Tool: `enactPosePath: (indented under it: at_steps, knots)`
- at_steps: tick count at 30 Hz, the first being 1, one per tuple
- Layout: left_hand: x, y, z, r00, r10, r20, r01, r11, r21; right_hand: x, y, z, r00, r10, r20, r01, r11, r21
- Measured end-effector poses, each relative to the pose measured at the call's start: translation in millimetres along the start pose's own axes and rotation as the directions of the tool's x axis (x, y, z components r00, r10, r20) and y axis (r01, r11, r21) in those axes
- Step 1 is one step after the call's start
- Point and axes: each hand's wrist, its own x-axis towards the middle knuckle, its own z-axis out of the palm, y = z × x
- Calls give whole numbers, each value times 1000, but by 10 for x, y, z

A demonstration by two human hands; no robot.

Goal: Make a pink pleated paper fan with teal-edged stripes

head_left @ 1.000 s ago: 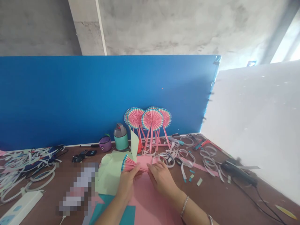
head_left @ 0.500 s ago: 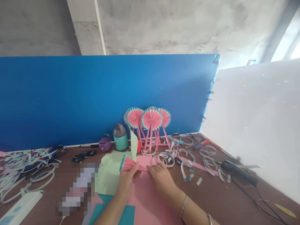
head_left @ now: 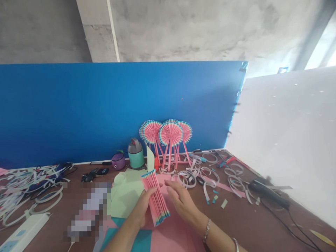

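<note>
My left hand (head_left: 146, 204) is closed round the middle of a pleated paper strip (head_left: 156, 199), pink with blue and cream ends, its thumb lying across the folds. The strip stands tilted, its top leaning left. Just to its right, my right hand (head_left: 181, 199) is held apart from it, fingers extended and holding nothing. Beneath both hands lie pink paper sheets (head_left: 170, 234), with a teal sheet (head_left: 143, 241) at the lower left. Behind them, finished round pink paper fans (head_left: 170, 133) on pink sticks lean against the blue panel.
Green paper (head_left: 123, 199) lies left, near a teal flask (head_left: 136, 155) and a purple pot (head_left: 118, 161). Curled white strips (head_left: 187, 178) and paper scraps spread to the right, beside a black corded tool (head_left: 269, 192). A power strip (head_left: 22, 234) sits lower left. A blue panel (head_left: 118, 112) stands behind.
The pleated strip has turned from lying sideways to nearly upright, with its folds facing me. My right hand has let go of its end and opened beside it.
</note>
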Motion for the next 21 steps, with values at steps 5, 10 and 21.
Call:
enactPosePath:
  at_steps: [5, 10, 21]
  knots:
    - [-47, -25, -3, 971, -120, 207, 124, 992, -7, 42, 12, 44, 987, 143, 79, -162, 927, 339]
    - [-76, -44, 0, 935, -152, 321, 154, 988, 20, 50, -55, 55, 957, 121, 265, -267, 730, 630]
    - [-123, 8, 28, 605, -430, 670, 344, 900, 267, 24, 11, 31, 848, 40, 529, -456, 564, 688]
